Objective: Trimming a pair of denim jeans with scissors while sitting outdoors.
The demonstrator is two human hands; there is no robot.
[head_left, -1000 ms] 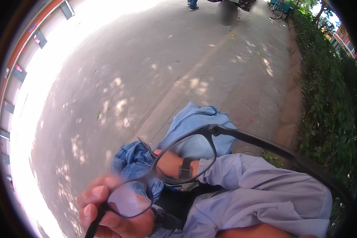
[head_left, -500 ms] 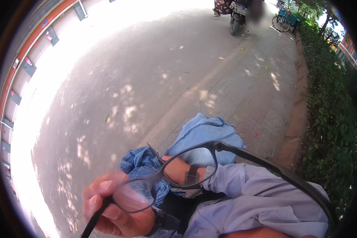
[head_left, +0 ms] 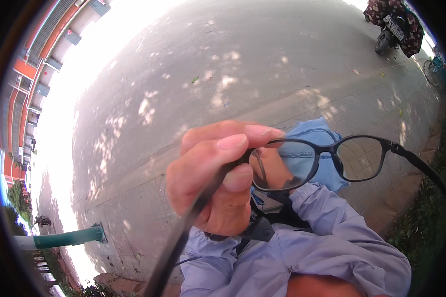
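Observation:
Black-framed eyeglasses (head_left: 326,148) are raised close in front of me, with clear lenses and both temples unfolded. My left hand (head_left: 213,173) is closed on them, its fingers and thumb pinching the hinge corner at the left. One temple slants down toward the lower edge and the other reaches off to the right. Behind the left lens, my right hand (head_left: 275,166) shows in part near my bent knee in light blue jeans (head_left: 309,136). Its fingers are mostly hidden by the frame and the left hand. A dark strap with a buckle (head_left: 260,227) circles my left wrist.
A person on a scooter (head_left: 394,29) is at the upper right, with a bicycle (head_left: 433,69) near it. A hedge (head_left: 421,232) runs along the right. A green post (head_left: 69,238) appears at the lower left, and shopfronts (head_left: 54,44) line the far left.
The eyeglasses and my left hand have come up and to the right, closer to me. My view has swung left, so the scooter sits further right and a green post has appeared.

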